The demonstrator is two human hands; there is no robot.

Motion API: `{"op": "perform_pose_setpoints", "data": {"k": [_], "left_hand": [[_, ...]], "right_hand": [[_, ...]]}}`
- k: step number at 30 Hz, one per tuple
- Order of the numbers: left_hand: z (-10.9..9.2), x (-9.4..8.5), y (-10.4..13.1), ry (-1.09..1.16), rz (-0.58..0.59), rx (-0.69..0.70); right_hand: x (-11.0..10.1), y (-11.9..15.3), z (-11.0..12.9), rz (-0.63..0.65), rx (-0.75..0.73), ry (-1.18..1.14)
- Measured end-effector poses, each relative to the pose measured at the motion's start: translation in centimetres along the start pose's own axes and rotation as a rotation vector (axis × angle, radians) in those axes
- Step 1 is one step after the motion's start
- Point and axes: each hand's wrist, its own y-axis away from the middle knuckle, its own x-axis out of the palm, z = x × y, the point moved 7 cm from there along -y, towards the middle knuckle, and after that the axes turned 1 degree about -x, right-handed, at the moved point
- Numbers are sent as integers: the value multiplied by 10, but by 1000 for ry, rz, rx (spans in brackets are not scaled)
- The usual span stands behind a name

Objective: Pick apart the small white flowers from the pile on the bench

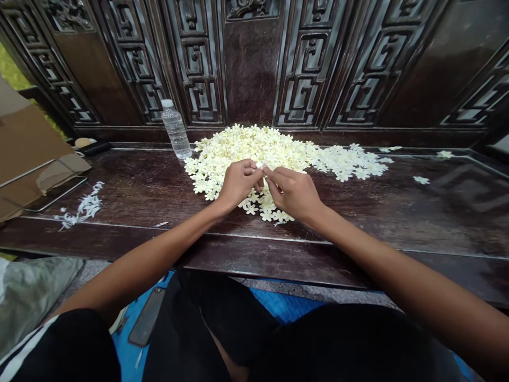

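Over the front of a heap of pale yellow-white flowers, my two hands meet at the fingertips. My left hand is closed in a pinch, thumb against fingers. My right hand pinches from the other side, its thumb and index finger touching the same spot. A small white flower shows between the fingertips, mostly hidden by them. Loose five-petalled flowers lie just beneath my hands, near the bench's front edge.
A clear plastic bottle with a white cap stands left of the heap. Whiter flowers spread to the right. Thin white stem-like pieces lie at left, beside a cardboard box. A carved wooden backrest rises behind. A phone lies below.
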Motion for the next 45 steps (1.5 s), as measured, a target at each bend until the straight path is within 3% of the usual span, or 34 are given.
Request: {"op": "perform_pose_setpoints", "data": {"k": [5, 15, 22, 30, 45], "left_hand": [[0, 0, -4, 8, 27, 16], [-21, 4, 0, -263, 6, 167], [-3, 3, -7, 15, 17, 75], [3, 4, -5, 68, -17, 110], [-11, -1, -3, -77, -56, 199]], "right_hand": [[-1, -1, 0, 34, 27, 92], [-22, -9, -14, -94, 107, -128], [-21, -7, -20, -143, 241, -372], [-8, -4, -33, -92, 471, -556], [-11, -6, -25, -122, 366, -653]]}}
